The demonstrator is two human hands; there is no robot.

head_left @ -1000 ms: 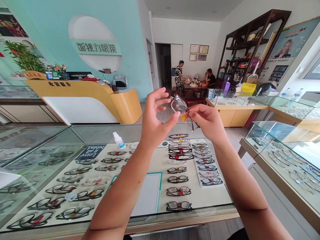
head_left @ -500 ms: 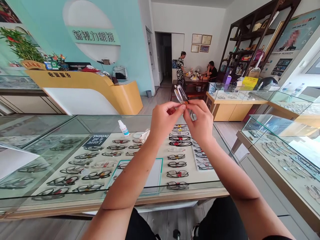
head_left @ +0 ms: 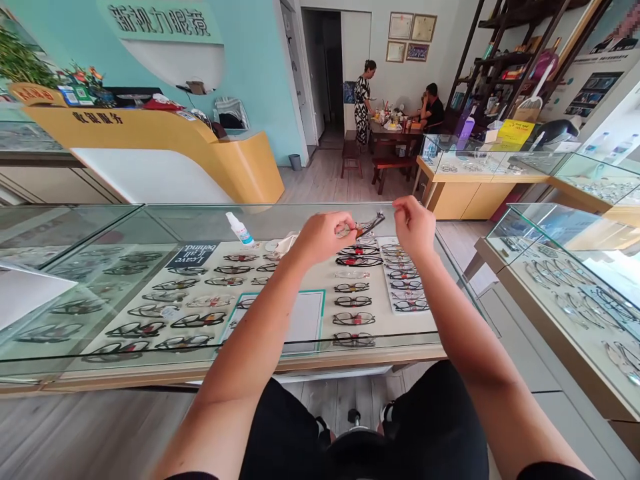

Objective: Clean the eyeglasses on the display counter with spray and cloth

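My left hand [head_left: 326,239] is closed on a folded pair of glasses [head_left: 370,227] with dark temples, held above the glass display case [head_left: 295,363]. The temple ends point up and to the right; my fingers hide part of the frame. To the right of the glasses, with a small gap between, is my right hand [head_left: 417,228]. Its fingers are curled in towards the thumb, and whatever they may pinch is too small to make out. Rows of glasses [head_left: 353,301] lie under the glass below my hands.
A white spray bottle [head_left: 240,229] and a crumpled pale cloth [head_left: 287,244] are at the far side of the case. Another glass case [head_left: 565,287] stands at right. Two people [head_left: 363,100] are by a table at the back. A yellow counter [head_left: 250,167] is at far left.
My right hand has let go of the glasses and moved off to the right. The left hand has lowered slightly with the glasses, now tilted to the right. The view has tipped downward.
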